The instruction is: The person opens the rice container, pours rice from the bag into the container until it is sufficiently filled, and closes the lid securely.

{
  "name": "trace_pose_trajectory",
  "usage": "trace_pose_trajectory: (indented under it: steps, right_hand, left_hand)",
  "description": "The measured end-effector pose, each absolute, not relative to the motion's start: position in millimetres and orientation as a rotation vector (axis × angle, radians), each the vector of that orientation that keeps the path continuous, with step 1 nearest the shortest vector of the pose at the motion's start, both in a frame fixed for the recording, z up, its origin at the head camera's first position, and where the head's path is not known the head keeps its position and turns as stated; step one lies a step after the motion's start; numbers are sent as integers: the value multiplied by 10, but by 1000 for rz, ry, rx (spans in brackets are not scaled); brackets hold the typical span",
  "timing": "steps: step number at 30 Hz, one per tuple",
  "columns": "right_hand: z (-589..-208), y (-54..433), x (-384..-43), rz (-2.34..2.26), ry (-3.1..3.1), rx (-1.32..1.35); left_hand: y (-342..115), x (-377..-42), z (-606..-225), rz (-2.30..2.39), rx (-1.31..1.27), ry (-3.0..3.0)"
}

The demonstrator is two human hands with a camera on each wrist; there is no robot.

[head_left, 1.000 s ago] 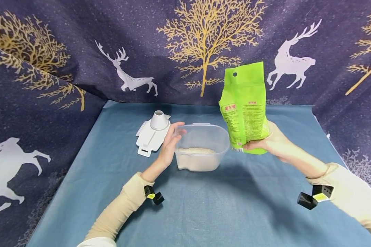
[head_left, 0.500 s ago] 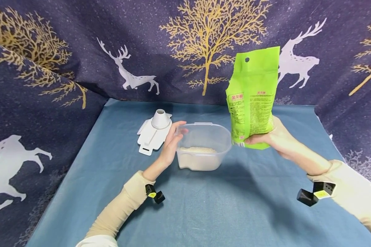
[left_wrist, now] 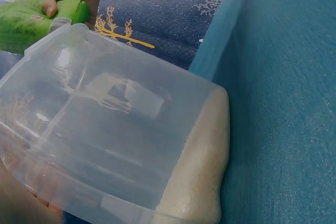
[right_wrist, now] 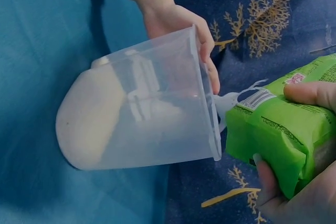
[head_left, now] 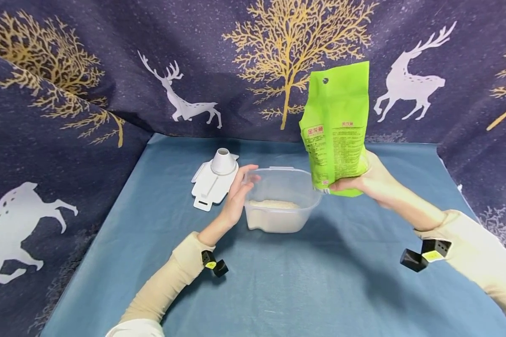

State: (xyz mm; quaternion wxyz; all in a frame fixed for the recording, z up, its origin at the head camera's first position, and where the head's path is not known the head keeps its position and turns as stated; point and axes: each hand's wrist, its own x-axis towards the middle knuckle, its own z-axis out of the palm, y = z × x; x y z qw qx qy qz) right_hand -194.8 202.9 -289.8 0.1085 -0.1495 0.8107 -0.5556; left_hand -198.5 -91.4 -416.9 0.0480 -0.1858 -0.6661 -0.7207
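In the head view a clear plastic container [head_left: 281,187] stands upright on the blue cloth, partly filled with white rice [head_left: 274,216]. My left hand [head_left: 235,194] holds the container's left end near the rim; some fingertips show through the plastic. To the right, my right hand [head_left: 371,182] grips the lower part of a green printed bag [head_left: 337,135], thumb on the near face. The bag hangs upright, clear of the table, over the container's right rim. Its barcode end [right_wrist: 257,100] shows in the right wrist view. The bag's contents are hidden.
Behind the container's left side lies a flat white plastic piece [head_left: 211,187] with a white cone [head_left: 224,162] standing on it. Blue cloth [head_left: 257,285] covers the table. A dark curtain [head_left: 185,42] with deer and trees hangs at the far edge.
The green bag has risen in my right hand, swung right, then come back left. My left hand and the container stay together in place; the whole view has shifted slightly.
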Motion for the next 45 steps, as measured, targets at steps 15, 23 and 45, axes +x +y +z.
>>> trace_pose_trajectory:
  steps: [15,23,45]
  right_hand:
    - [-2907,2275,-1628,-1391,2341,-253]
    - [-2959,2251,-1645,-1223,2394,-308]
    - [-2843,2157,-1808,-897,2383,-250]
  left_hand:
    - [-893,-2010,-4201,-2180,-584,-1995]
    - [-896,-2004,-4193,-2208,-580,-1989]
    - [-925,-2010,-4202,-2149,-603,-2050]
